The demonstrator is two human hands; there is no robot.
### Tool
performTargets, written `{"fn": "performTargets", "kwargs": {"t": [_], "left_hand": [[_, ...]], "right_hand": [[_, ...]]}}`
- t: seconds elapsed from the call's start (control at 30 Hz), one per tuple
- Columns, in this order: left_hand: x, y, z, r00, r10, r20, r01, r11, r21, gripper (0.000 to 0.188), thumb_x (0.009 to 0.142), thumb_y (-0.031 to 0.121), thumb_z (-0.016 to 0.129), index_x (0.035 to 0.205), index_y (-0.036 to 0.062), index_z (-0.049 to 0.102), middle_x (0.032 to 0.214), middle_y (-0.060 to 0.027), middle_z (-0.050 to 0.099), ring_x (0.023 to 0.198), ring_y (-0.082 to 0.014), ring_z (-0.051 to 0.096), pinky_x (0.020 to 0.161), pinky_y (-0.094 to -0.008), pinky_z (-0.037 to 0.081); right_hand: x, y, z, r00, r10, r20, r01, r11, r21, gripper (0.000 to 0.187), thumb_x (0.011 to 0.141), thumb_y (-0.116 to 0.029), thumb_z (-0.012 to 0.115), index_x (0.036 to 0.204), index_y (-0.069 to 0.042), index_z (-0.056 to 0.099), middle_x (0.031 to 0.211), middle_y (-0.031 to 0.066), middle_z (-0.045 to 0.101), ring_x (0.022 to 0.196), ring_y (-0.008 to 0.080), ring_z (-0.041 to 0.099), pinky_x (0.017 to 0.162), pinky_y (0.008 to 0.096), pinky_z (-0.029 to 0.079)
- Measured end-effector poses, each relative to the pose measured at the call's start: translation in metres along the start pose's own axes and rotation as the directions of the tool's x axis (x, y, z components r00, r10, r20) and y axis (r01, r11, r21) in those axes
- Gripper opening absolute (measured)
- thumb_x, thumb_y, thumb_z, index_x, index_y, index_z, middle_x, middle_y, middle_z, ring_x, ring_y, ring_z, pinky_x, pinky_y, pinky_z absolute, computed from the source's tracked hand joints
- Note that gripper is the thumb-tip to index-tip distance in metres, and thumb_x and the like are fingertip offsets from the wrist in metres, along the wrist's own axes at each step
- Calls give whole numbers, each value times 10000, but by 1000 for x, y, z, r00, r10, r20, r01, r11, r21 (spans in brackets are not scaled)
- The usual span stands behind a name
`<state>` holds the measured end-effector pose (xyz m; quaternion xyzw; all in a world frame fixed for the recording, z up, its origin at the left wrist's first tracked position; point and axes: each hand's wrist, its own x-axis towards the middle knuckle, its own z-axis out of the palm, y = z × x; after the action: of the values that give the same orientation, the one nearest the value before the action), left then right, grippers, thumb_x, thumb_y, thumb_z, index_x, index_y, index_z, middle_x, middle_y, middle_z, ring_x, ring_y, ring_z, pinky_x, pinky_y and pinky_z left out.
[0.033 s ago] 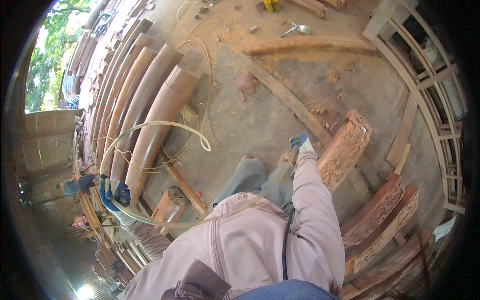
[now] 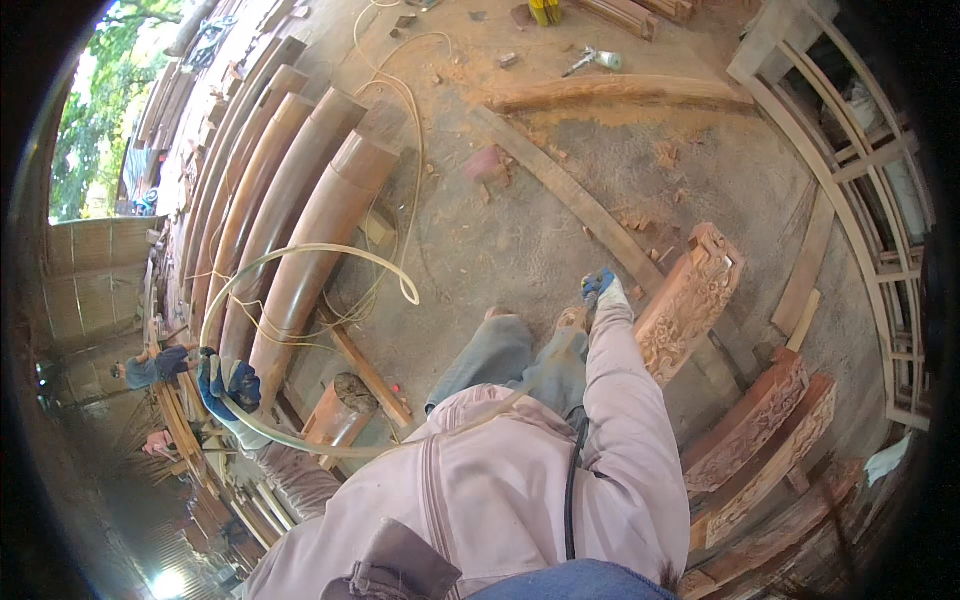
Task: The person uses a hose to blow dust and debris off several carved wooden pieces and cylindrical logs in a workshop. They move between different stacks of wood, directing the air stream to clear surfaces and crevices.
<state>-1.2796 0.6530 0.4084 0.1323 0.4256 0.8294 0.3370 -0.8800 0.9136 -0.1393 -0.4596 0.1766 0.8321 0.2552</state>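
Observation:
At the left, my left hand (image 2: 230, 386), in a blue and grey glove, is closed around a pale flexible hose (image 2: 300, 250). One stretch of the hose loops up and right over the wooden columns, ending in a curl. Another stretch crosses in front of my jacket toward my right side, where it looks faint. My right hand (image 2: 601, 287), gloved too, is stretched forward with its fingers curled closed; what they hold cannot be made out. Just right of that hand lies a wooden block with carved relief (image 2: 690, 303), tilted toward the upper right.
Several long rounded wooden columns (image 2: 310, 235) lie side by side at the left. A plank (image 2: 570, 190) crosses the dusty floor. More carved pieces (image 2: 750, 420) lie at the lower right, below a curved wooden frame (image 2: 850, 170). A spray gun (image 2: 597, 59) lies far ahead. Another person (image 2: 155, 370) is far left.

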Motion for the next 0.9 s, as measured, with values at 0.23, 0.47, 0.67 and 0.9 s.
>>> {"fn": "performTargets", "kwargs": {"t": [0.23, 0.47, 0.67, 0.9], "left_hand": [[92, -13, -29, 987, -31, 157, 31, 1000, 6, 189, 992, 155, 391, 857, 92, 508, 568, 75, 357, 487, -50, 322, 449, -213, 267], [240, -60, -51, 953, -17, 303, 102, 958, -266, 149, 964, 127, 434, 994, 26, 540, 555, 49, 412, 505, -72, 374, 519, -228, 331], [360, -68, -60, 944, 20, 329, 97, 936, -338, 228, 992, 161, 394, 775, 114, 448, 547, 46, 395, 492, -80, 342, 518, -244, 319], [422, -81, -88, 958, 69, 278, 76, 875, -479, 279, 982, 158, 407, 706, 124, 437, 545, 43, 391, 497, -86, 329, 514, -236, 311]], "right_hand": [[23, -45, 21, 1000, 5, -23, -7, 996, -88, 408, 915, -449, 445, 796, -62, 491, 601, 60, 504, 414, 166, 424, 378, 290, 364], [38, -96, 52, 995, -14, -102, 6, 997, -77, 336, 883, -394, 491, 822, -63, 493, 603, 47, 481, 429, 167, 430, 377, 289, 343], [21, -117, 102, 908, -267, -324, 320, 940, 122, 268, 933, -314, 459, 1001, -58, 501, 724, 94, 564, 600, 216, 540, 498, 359, 429], [27, -138, 134, 960, -277, 48, 273, 877, -396, 258, 863, -343, 536, 702, -142, 550, 601, 67, 537, 541, 237, 529, 477, 378, 417]]}}
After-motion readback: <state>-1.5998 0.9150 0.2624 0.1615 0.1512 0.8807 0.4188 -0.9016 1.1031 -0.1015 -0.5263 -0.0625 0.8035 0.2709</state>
